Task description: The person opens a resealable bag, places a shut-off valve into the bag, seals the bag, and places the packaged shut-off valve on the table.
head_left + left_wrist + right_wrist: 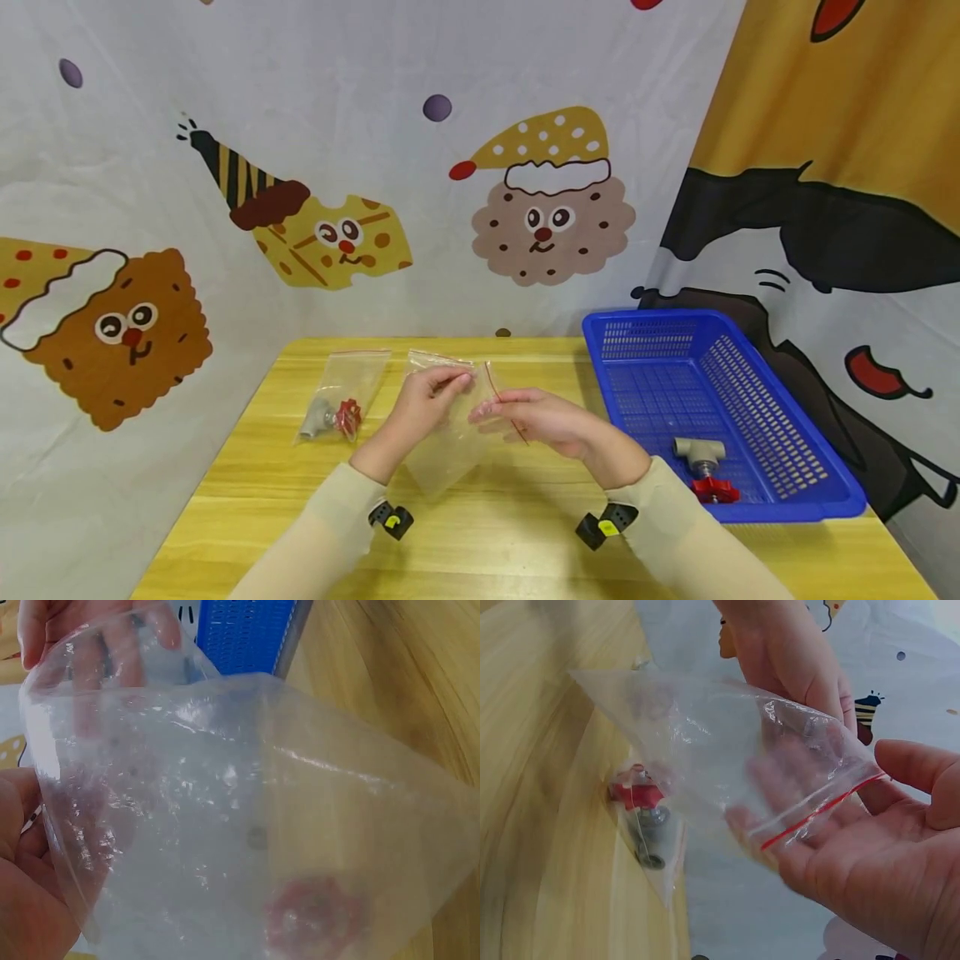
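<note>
Between my two hands is a clear zip-lock bag [450, 450] with a red strip along its mouth, and nothing shows inside it. My left hand [431, 398] pinches its edge between thumb and fingers. On the other side, my right hand [543, 417] holds the mouth by the red strip, thumb at the corner, fingers long and seen through the film [705, 742]. To the left on the table lies another zip-lock bag [352, 375], containing a grey valve with a red handwheel [348, 418].
A blue plastic basket [611, 375] stands on the right of the wooden table [480, 550]. In its near end lies a second valve [701, 454] with a red handwheel. A printed cloth [450, 300] hangs behind the table's far edge.
</note>
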`<state>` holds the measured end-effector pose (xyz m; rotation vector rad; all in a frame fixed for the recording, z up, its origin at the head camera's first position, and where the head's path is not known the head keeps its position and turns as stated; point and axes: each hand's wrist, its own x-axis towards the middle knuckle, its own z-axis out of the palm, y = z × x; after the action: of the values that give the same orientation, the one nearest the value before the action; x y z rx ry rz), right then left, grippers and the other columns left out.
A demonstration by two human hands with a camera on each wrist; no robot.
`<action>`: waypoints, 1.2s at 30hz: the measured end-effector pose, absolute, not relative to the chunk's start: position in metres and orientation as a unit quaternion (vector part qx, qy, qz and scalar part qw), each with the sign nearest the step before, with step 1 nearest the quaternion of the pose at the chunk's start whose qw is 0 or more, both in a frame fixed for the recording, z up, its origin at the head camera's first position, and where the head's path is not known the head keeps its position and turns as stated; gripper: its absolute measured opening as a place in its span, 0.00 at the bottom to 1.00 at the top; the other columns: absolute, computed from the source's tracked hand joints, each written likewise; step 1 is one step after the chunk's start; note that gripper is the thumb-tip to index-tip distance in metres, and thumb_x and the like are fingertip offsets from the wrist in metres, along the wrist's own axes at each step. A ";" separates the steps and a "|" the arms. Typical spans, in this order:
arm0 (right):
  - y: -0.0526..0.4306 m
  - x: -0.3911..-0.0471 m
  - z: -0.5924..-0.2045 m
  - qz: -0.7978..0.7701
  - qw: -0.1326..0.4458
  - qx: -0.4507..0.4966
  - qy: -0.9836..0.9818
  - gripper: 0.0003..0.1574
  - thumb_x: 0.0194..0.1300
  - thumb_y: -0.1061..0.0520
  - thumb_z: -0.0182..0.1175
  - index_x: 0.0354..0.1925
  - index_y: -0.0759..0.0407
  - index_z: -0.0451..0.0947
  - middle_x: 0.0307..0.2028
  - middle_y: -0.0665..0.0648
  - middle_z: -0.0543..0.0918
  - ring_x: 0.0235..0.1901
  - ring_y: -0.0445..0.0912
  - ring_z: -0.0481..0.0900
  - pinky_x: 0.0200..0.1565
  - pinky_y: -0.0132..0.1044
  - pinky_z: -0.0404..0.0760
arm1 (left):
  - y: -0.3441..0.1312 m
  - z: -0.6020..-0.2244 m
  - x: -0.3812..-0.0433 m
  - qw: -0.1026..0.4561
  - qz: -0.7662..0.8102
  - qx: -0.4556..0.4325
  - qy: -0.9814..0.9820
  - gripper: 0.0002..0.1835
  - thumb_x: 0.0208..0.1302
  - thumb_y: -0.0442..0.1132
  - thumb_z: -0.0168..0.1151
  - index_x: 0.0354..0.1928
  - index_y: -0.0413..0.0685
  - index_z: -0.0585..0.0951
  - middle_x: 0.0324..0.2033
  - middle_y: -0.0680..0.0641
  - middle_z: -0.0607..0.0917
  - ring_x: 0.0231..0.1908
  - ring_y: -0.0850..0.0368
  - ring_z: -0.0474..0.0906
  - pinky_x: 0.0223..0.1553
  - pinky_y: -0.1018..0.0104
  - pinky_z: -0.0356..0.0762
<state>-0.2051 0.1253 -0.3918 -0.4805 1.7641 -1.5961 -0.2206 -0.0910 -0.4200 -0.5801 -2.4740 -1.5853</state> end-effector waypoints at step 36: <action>0.220 -0.197 -0.343 -0.509 0.125 -0.157 0.837 0.27 0.71 0.54 0.52 0.64 0.61 0.64 0.62 0.65 0.70 0.60 0.58 0.70 0.58 0.55 0.70 | -0.102 -0.417 -0.216 0.052 -0.563 -0.165 -0.808 0.12 0.68 0.44 0.55 0.45 0.51 0.84 0.36 0.48 0.86 0.36 0.53 0.81 0.23 0.65 0.80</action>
<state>-0.1969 0.2196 -0.3429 -0.4567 2.4400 -1.4822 -0.2164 -0.1024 -0.4173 -0.5030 -2.4577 -1.7122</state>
